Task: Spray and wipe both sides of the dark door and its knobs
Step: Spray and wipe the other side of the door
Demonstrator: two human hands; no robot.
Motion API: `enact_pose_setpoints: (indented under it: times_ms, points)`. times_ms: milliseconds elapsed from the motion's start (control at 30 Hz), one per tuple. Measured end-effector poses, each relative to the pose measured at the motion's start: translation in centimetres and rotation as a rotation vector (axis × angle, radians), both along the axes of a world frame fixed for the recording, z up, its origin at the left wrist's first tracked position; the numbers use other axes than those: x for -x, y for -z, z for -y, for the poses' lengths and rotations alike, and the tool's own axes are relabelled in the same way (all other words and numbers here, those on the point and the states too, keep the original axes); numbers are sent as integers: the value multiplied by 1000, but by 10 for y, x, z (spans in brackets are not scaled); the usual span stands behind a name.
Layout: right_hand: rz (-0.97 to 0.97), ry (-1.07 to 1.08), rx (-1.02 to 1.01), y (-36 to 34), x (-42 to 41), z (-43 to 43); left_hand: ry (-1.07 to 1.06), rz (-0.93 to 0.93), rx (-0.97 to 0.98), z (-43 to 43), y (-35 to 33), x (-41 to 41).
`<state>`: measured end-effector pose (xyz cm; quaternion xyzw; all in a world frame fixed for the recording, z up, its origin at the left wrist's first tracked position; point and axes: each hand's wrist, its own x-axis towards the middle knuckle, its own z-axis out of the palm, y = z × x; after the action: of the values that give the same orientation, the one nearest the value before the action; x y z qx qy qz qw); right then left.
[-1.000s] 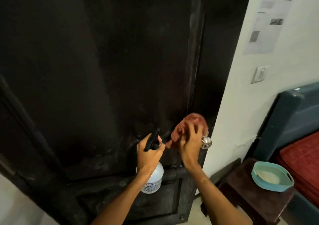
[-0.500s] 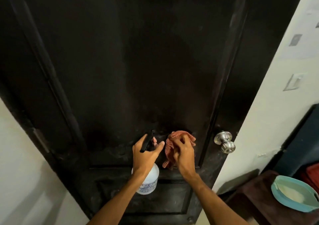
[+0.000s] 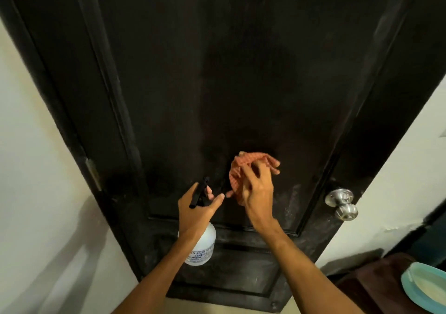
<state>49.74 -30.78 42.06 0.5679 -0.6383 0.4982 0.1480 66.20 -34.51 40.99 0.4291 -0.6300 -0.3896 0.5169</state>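
Wiping dark panelled wooden door [image 3: 241,72] with crumpled orange checked cloth [image 3: 237,169] clutched in right hand [image 3: 258,193], gripping white plastic spray bottle [image 3: 202,246] in left hand [image 3: 195,212]; far side probably pending.

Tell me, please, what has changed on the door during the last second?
The right hand moved the cloth to the left, away from the knob, and now holds it against the middle panel of the door. The left hand still holds the spray bottle as before.
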Motion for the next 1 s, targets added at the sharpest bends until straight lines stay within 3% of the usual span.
enact_pose_setpoints:
  times_ms: [100, 233, 433, 567, 667, 767, 833, 1000]
  points:
    - [-133, -65, 18, -22, -15, 21, -59, -32, -50, 2, 9, -15]
    - [-534, -172, -367, 21, -26, 30, -72, -63, -41, 4, 14, -34]
    - [-502, 30, -275, -15, -54, 60, -73, -163, -62, 16, 3, -54]
    - [-705, -158, -450, 56, -47, 41, -63, -162, -86, 9, 13, -59]
    - [-533, -96, -503, 64, -5, 8, -21, -173, -85, 10, 8, -49]
    - [-202, 77, -267, 40, 35, -6, 12, -130, -78, 5, 7, -33]
    - [-83, 101, -193, 28, 36, -7, 28, -98, -87, -1, 11, -20]
    - [-189, 0, -378, 73, 32, -35, 84, -4, -61, -17, 17, 15]
